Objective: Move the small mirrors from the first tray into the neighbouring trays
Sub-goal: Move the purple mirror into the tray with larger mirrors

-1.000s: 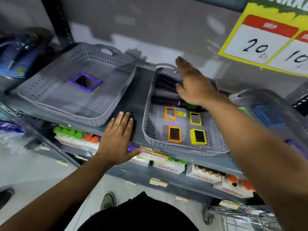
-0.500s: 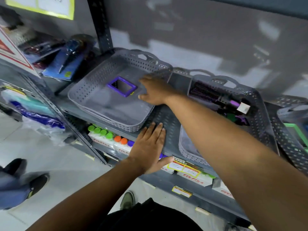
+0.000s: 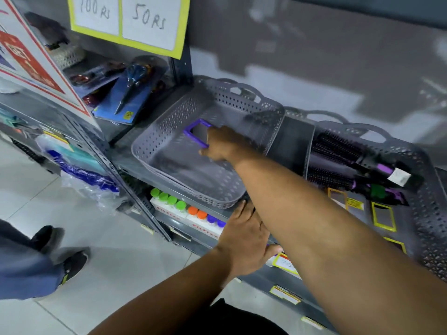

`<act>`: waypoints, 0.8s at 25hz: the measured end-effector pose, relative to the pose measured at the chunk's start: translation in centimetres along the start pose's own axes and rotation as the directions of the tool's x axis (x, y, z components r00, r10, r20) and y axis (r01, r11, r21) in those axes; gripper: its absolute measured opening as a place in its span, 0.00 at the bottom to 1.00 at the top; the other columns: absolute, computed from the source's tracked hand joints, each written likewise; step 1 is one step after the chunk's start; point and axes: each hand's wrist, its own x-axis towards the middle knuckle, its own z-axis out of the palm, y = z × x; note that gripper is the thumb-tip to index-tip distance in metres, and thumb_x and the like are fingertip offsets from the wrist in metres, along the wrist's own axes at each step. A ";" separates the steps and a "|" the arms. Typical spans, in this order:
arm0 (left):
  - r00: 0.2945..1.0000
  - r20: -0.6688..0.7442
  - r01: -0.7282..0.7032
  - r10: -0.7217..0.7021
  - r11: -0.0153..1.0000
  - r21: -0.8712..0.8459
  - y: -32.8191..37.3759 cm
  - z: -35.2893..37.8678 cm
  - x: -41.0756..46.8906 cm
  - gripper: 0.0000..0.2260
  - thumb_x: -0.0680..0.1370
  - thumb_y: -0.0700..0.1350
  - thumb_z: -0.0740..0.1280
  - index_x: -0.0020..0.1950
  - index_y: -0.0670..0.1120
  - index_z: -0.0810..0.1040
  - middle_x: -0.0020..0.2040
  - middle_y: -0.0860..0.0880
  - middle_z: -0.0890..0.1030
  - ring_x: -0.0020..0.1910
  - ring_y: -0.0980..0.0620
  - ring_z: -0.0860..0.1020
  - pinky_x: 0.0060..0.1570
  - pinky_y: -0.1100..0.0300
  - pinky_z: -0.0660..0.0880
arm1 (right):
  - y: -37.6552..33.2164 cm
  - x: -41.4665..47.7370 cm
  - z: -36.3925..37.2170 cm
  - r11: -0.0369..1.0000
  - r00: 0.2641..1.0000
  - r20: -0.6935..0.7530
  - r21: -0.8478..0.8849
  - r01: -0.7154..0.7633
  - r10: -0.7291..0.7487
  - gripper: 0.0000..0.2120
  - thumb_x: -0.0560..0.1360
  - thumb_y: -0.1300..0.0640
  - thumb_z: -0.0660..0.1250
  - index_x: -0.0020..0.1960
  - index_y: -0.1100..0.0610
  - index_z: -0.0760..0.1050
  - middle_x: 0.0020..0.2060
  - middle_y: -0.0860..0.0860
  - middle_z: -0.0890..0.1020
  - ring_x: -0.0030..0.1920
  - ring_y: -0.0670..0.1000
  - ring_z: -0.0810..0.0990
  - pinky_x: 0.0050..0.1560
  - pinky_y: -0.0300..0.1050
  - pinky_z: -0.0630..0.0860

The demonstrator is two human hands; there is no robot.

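Note:
A purple-framed small mirror [image 3: 191,131] lies in the left grey perforated tray [image 3: 154,163] on the shelf. My right hand [image 3: 222,143] reaches across into that tray and its fingers close on the mirror's right edge, hiding that side. My left hand [image 3: 244,240] rests flat, fingers apart, on the shelf's front edge below the tray and holds nothing. The neighbouring grey tray [image 3: 428,213] to the right holds a yellow-framed mirror [image 3: 383,217], an orange-framed mirror [image 3: 337,197] partly behind my arm, and black hairbrushes [image 3: 338,146].
Boxes of bottles with green, orange and purple caps [image 3: 183,206] sit on the lower shelf. Blue packaged items [image 3: 125,97] lie left of the upright post. A yellow price sign [image 3: 128,20] hangs above. Another person's shoes [image 3: 72,262] stand on the tiled floor at left.
The view has swung left. My right hand left the brush tray, crossed to the left tray and closed on the purple mirror. My left hand stayed on the shelf edge.

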 end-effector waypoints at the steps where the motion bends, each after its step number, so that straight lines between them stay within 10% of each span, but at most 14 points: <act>1: 1.000 0.002 -0.009 0.009 1.000 0.002 0.0 0.0 0.0 0.36 0.73 0.58 0.33 0.78 0.46 0.55 0.77 0.44 0.61 0.78 0.40 0.51 0.76 0.45 0.44 | -0.1 0.0 0.1 1.000 0.999 -0.033 0.012 -0.020 0.020 0.26 0.71 0.44 0.70 0.63 0.57 0.72 0.55 0.60 0.80 0.52 0.63 0.80 0.46 0.50 0.76; 10: 0.984 -0.146 0.083 -0.098 0.991 -0.108 0.4 1.2 -0.5 0.39 0.75 0.65 0.53 0.75 0.38 0.64 0.77 0.38 0.64 0.76 0.38 0.61 0.74 0.43 0.56 | 3.2 -8.3 -4.8 0.968 0.939 -0.301 0.232 -0.096 0.166 0.33 0.61 0.35 0.71 0.58 0.55 0.71 0.49 0.54 0.83 0.48 0.58 0.82 0.44 0.49 0.79; 20: 0.941 -0.317 0.038 -0.119 0.967 -0.251 6.3 2.9 -0.7 0.49 0.67 0.69 0.64 0.75 0.33 0.61 0.77 0.35 0.62 0.76 0.35 0.58 0.72 0.38 0.59 | 15.8 -23.2 -7.0 0.855 0.700 -0.506 0.411 -0.318 0.504 0.25 0.63 0.41 0.69 0.54 0.53 0.71 0.49 0.55 0.83 0.51 0.60 0.81 0.47 0.50 0.78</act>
